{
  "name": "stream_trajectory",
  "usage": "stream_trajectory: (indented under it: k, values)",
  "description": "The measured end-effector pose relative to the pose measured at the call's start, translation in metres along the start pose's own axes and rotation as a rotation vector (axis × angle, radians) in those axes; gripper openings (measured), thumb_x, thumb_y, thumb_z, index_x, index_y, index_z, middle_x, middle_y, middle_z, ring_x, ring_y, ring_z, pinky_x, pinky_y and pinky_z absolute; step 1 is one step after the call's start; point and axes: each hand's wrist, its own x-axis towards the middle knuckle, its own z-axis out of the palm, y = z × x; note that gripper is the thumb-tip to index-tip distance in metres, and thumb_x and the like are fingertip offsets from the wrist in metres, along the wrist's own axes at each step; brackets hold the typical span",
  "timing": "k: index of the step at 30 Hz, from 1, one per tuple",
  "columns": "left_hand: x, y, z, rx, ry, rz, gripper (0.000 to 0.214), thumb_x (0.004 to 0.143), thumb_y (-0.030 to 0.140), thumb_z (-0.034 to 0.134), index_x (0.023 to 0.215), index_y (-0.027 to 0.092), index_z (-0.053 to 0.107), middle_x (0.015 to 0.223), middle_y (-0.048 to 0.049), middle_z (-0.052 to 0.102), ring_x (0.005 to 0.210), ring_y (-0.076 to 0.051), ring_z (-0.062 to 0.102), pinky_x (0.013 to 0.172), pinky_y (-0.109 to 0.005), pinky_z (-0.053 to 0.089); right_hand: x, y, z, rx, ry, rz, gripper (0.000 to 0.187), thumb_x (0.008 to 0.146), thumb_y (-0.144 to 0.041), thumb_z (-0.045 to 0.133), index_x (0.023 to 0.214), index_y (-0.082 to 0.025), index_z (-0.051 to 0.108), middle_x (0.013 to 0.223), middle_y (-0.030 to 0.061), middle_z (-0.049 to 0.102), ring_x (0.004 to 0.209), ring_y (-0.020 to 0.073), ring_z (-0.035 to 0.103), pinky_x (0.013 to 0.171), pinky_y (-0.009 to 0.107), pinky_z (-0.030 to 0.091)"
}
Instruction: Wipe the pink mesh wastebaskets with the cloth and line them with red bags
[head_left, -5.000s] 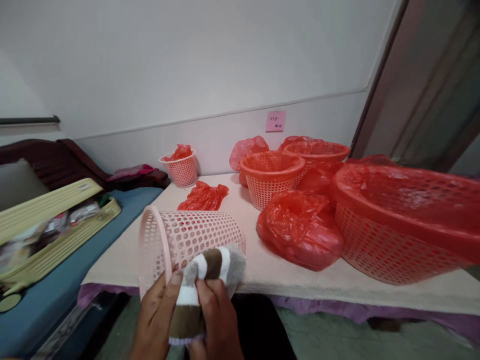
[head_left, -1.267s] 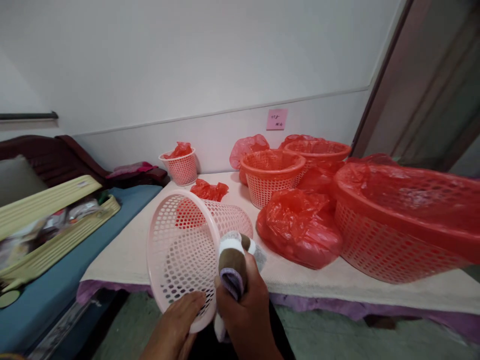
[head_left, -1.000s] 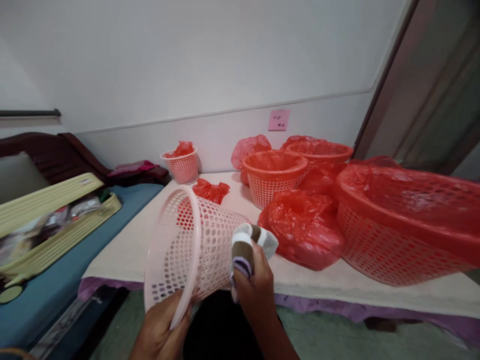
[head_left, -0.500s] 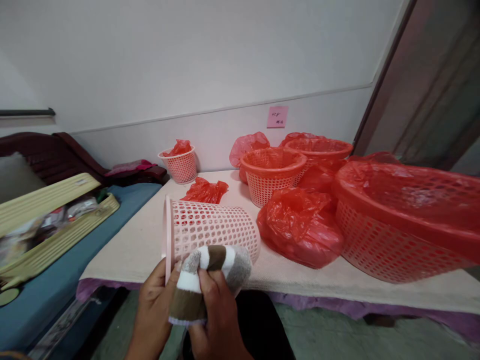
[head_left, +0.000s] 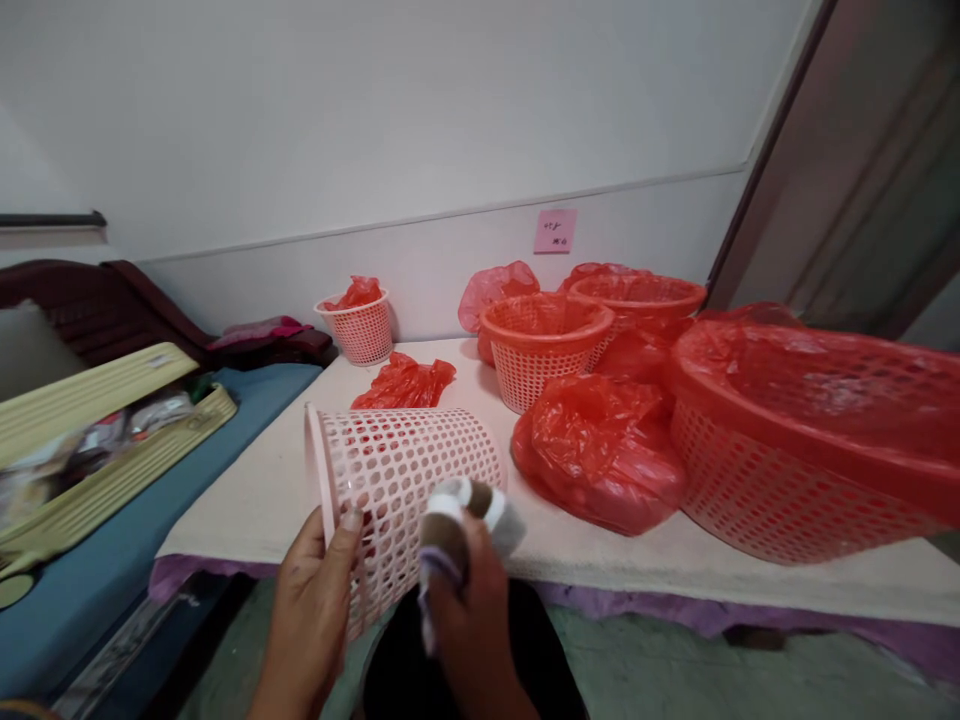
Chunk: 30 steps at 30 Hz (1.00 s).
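Observation:
A pale pink perforated basket (head_left: 405,470) lies on its side at the table's near edge, its mouth facing left. My left hand (head_left: 315,600) grips its rim, thumb on the outside. My right hand (head_left: 469,620) is closed round a brown, white and grey striped cloth (head_left: 457,510), which presses against the basket's outer wall near its bottom.
On the cream-covered table (head_left: 255,490) stand red baskets (head_left: 544,345) and a large red one (head_left: 810,440) lined with red plastic bags, a loose bag bundle (head_left: 600,450), a crumpled bag (head_left: 405,380) and a small pink basket (head_left: 360,325). A yellow crate (head_left: 97,440) lies left on a blue surface.
Over the last seconds the basket was turned in my hands while the cloth rubbed its wall. Since half a second ago the cloth has bunched and shifted right along the basket.

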Motion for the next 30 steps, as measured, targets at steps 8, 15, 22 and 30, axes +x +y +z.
stream_trajectory:
  k: [8,15,22,30]
  values:
    - [0.016,0.007,-0.009,0.457,0.153,0.246,0.020,0.074,0.043,0.061,0.079,0.025,0.067,0.081,-0.0004,0.071,0.080,-0.022,0.066,0.073,-0.028,0.052,-0.050,-0.036,0.039,0.070,-0.078,-0.210,0.080,0.059,-0.011,0.046,0.138,-0.020,0.040,0.123,0.0145,0.056,0.113,0.0329,0.057,0.091,0.051,0.051]
    - [0.020,0.000,-0.012,0.488,0.142,0.267,0.026,0.071,0.043,0.062,0.087,0.023,0.070,0.102,-0.0035,0.072,0.112,-0.028,0.059,0.099,-0.035,0.044,-0.046,-0.038,0.032,-0.102,-0.042,-0.229,0.079,0.064,-0.012,0.052,0.141,-0.017,0.036,0.117,0.0174,0.058,0.107,0.0362,0.059,0.085,0.053,0.054]
    - [0.017,-0.004,-0.003,0.252,0.154,0.080,0.038,0.079,0.045,0.060,0.105,0.020,0.069,0.118,-0.0057,0.068,0.117,-0.025,0.058,0.105,-0.038,0.040,-0.051,-0.038,0.036,-0.207,0.059,-0.168,0.064,0.078,-0.025,0.057,0.139,-0.018,0.039,0.120,0.0185,0.059,0.108,0.0368,0.060,0.080,0.052,0.057]
    - [0.000,-0.023,-0.014,0.183,-0.103,0.076,0.051,0.083,0.056,0.055,0.119,0.021,0.064,0.122,-0.0063,0.067,0.120,-0.027,0.057,0.091,-0.032,0.053,-0.025,-0.038,0.019,-0.115,0.060,-0.185,0.068,0.070,-0.016,0.055,0.136,-0.018,0.042,0.119,0.0144,0.064,0.107,0.0344,0.064,0.086,0.052,0.055]
